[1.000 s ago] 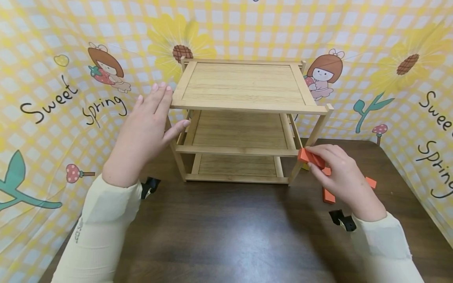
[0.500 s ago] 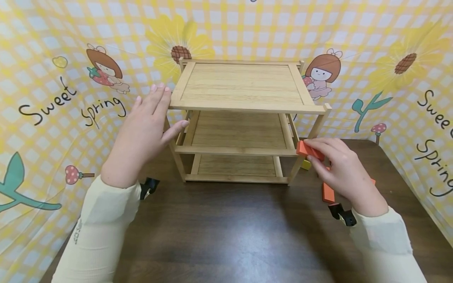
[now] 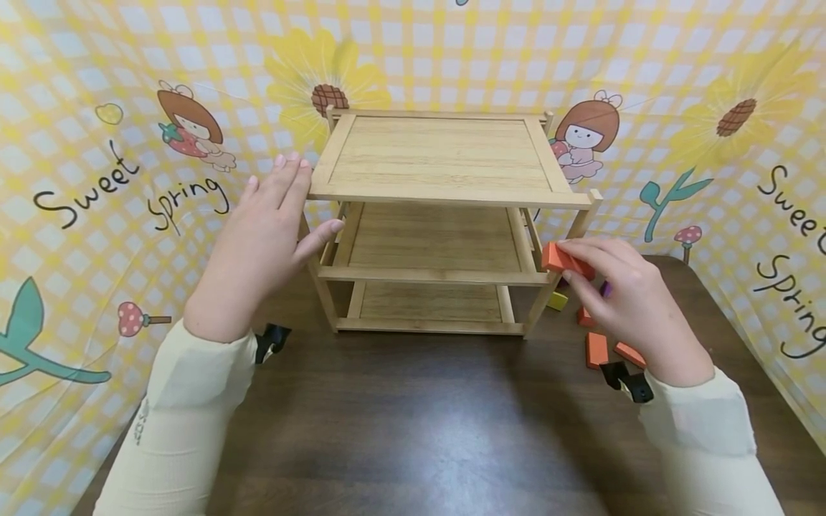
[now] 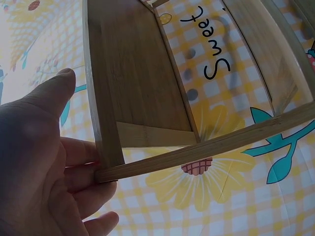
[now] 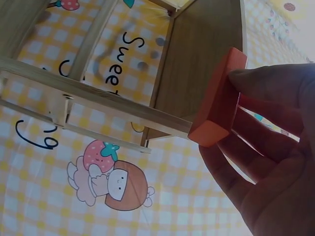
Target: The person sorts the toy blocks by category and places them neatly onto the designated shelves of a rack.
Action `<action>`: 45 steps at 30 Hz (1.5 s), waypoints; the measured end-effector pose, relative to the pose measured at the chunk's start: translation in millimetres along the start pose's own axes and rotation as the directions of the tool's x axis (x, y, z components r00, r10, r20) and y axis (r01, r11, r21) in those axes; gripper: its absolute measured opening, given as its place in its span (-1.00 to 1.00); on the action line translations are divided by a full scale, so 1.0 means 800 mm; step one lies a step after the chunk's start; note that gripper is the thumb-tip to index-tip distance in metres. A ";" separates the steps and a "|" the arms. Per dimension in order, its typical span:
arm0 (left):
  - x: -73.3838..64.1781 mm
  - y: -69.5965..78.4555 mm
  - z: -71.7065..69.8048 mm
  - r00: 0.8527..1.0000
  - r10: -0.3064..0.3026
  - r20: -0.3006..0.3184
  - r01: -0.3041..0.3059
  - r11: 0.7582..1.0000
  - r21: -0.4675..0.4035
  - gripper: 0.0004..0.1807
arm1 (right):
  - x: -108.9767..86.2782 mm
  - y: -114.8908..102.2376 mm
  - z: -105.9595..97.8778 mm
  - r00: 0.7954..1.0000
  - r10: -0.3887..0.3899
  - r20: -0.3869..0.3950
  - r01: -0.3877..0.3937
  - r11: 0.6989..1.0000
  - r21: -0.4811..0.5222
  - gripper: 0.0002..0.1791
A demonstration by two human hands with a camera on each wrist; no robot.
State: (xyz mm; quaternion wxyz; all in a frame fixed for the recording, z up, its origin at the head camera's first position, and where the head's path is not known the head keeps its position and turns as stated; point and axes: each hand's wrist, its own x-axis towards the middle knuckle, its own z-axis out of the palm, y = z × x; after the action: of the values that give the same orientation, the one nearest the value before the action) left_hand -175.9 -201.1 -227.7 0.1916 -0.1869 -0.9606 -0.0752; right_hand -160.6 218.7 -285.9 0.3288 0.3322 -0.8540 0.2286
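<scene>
A wooden three-tier shelf [image 3: 445, 154] stands against the patterned cloth. At its top left front corner, my left hand [image 3: 248, 251] rests with straight fingers and the thumb spread. The left wrist view shows those fingertips against the wooden frame [image 4: 109, 174]. Beside the shelf's right front leg, my right hand [image 3: 626, 301] pinches an orange rectangular block [image 3: 555, 258] between thumb and fingers. The block [image 5: 221, 101] appears tilted in the right wrist view, close to the top corner of the shelf; whether they touch I cannot tell.
Right of the shelf, a yellow block [image 3: 558, 301], a partly hidden purple block [image 3: 605, 289] and several orange blocks [image 3: 596, 350] lie on the dark wooden table [image 3: 413, 423]. A yellow checked cloth [image 3: 452, 57] encloses the back and sides.
My right hand has risen slightly with the orange block, and more of the loose blocks beneath it, including the purple one, now show. The left hand stays in place on the shelf.
</scene>
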 end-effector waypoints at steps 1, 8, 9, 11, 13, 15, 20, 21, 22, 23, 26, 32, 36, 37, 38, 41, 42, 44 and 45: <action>0.000 0.000 0.000 1.000 -0.001 0.001 0.001 1.000 0.000 -0.09 | 0.001 0.000 0.000 1.000 -0.007 -0.003 0.007 1.000 0.000 -0.55; 0.000 0.000 -0.001 1.000 -0.009 0.013 0.009 1.000 -0.005 -0.09 | 0.009 -0.001 -0.003 0.999 -0.046 -0.022 0.045 0.999 -0.004 -0.52; 0.000 0.000 -0.001 1.000 -0.010 0.014 0.011 1.000 -0.007 -0.09 | 0.010 -0.001 -0.003 0.998 -0.049 -0.025 0.049 0.999 -0.006 -0.52; 0.000 0.000 -0.001 1.000 -0.012 0.015 0.012 1.000 -0.010 -0.09 | 0.012 -0.002 -0.004 0.998 -0.052 -0.031 0.052 0.999 -0.005 -0.52; 0.000 -0.001 -0.001 1.000 -0.013 0.017 0.013 1.000 -0.009 -0.09 | 0.013 -0.003 -0.005 0.998 -0.049 -0.035 0.049 0.999 0.000 -0.51; 0.000 -0.001 -0.001 1.000 -0.014 0.020 0.014 1.000 -0.008 -0.08 | 0.015 -0.004 -0.006 0.998 -0.042 -0.039 0.042 0.999 0.009 -0.50; 0.000 -0.002 -0.001 0.999 -0.017 0.027 0.018 1.000 -0.007 -0.08 | 0.021 -0.009 -0.007 0.998 -0.021 -0.057 0.023 0.999 0.033 -0.50; 0.000 -0.002 -0.001 0.999 -0.018 0.029 0.018 1.000 -0.006 -0.08 | 0.022 -0.010 -0.008 0.998 -0.018 -0.056 0.019 0.999 0.030 -0.51; 0.000 -0.002 -0.001 0.999 -0.018 0.030 0.018 1.000 -0.005 -0.08 | 0.023 -0.011 -0.008 0.998 -0.016 -0.054 0.017 0.999 0.027 -0.51; 0.000 -0.002 -0.001 0.999 -0.019 0.032 0.019 1.000 -0.002 -0.08 | 0.024 -0.012 -0.009 0.998 -0.014 -0.059 0.015 0.999 0.028 -0.52; 0.000 -0.002 -0.001 0.999 -0.018 0.034 0.018 1.000 0.001 -0.08 | 0.027 -0.013 -0.010 0.997 -0.011 -0.074 0.013 1.000 0.028 -0.52; 0.001 -0.001 -0.001 1.000 -0.011 0.022 0.011 1.000 -0.004 -0.09 | 0.035 -0.012 -0.016 0.995 -0.048 -0.088 0.049 0.999 0.013 -0.55; 0.002 0.000 -0.002 1.000 -0.011 0.021 0.011 1.000 -0.004 -0.09 | 0.041 -0.010 -0.017 0.992 -0.078 -0.103 0.079 0.997 0.009 -0.58; 0.002 0.000 -0.002 1.000 -0.011 0.021 0.011 1.000 -0.005 -0.09 | 0.042 -0.010 -0.018 0.991 -0.080 -0.105 0.082 0.997 0.010 -0.62; 0.002 0.000 -0.002 1.000 -0.012 0.021 0.012 1.000 -0.005 -0.09 | 0.043 -0.010 -0.018 0.991 -0.081 -0.109 0.082 0.997 0.011 -0.62; 0.002 0.000 -0.002 1.000 -0.014 0.024 0.014 1.000 -0.006 -0.09 | 0.047 -0.010 -0.019 0.989 -0.081 -0.127 0.083 0.996 0.017 -0.63; 0.002 0.000 -0.002 1.000 -0.014 0.024 0.014 1.000 -0.007 -0.09 | 0.049 -0.010 -0.019 0.988 -0.082 -0.130 0.085 0.996 0.014 -0.63; 0.002 0.000 -0.002 1.000 -0.014 0.026 0.014 1.000 -0.007 -0.09 | 0.052 -0.010 -0.019 0.987 -0.084 -0.134 0.086 0.996 0.010 -0.58; 0.002 0.000 -0.002 1.000 -0.014 0.026 0.014 1.000 -0.007 -0.09 | 0.053 -0.010 -0.019 0.987 -0.085 -0.138 0.087 0.996 0.011 -0.57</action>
State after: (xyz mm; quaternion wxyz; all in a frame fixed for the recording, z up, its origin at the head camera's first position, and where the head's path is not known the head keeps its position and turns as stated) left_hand -176.9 -201.0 -225.9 0.1780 -0.1818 -0.9640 -0.0774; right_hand -172.6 204.7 -243.7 0.3934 0.3549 -0.8123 0.2437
